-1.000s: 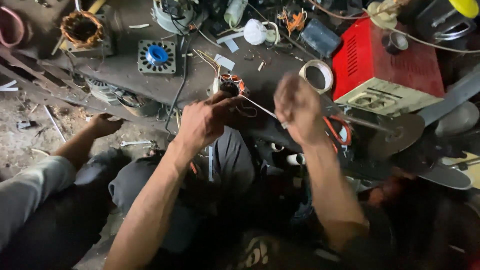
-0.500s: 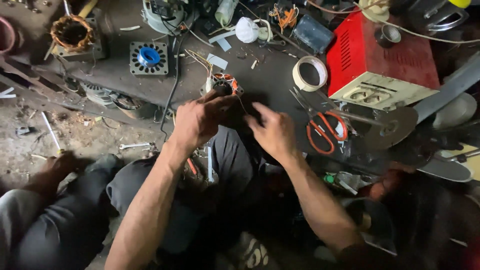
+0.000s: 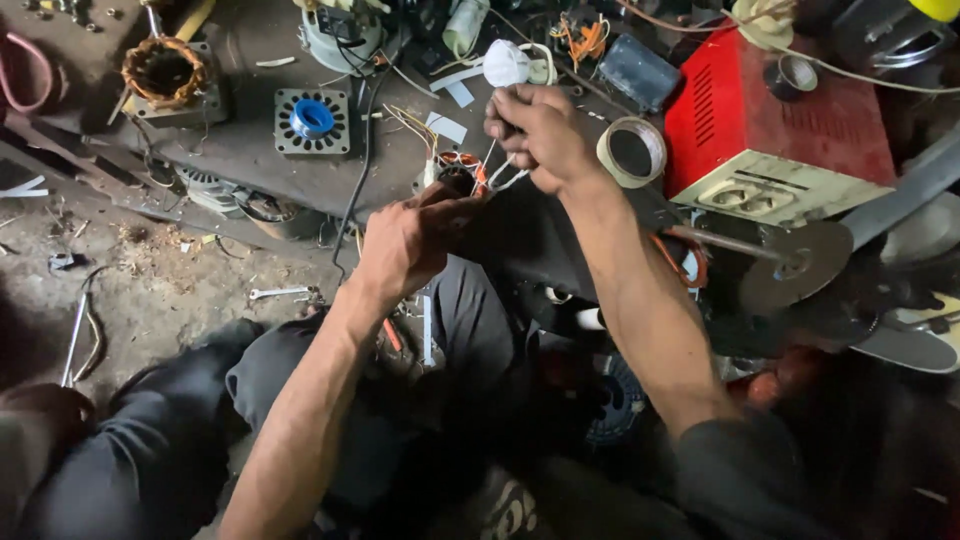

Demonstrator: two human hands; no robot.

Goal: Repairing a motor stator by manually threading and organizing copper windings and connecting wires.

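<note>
My left hand (image 3: 405, 245) grips a small motor stator (image 3: 458, 175) with copper windings and orange leads, held at the near edge of the dark workbench (image 3: 250, 150). Just above it, my right hand (image 3: 540, 135) pinches thin white wires (image 3: 503, 170) that run down to the stator and holds them taut. Most of the stator is hidden behind my left fingers.
A red metal box (image 3: 780, 130) stands at the right, a roll of tape (image 3: 632, 152) beside it. A square stator with a blue centre (image 3: 312, 120) and a copper-wound stator (image 3: 165, 75) lie at the left. A wrench (image 3: 280, 293) lies on the dirt floor. Another person's knee shows at the lower left.
My right hand has risen from beside the stator and drawn the white wires up and away. The other person's hand at the lower left has left the view.
</note>
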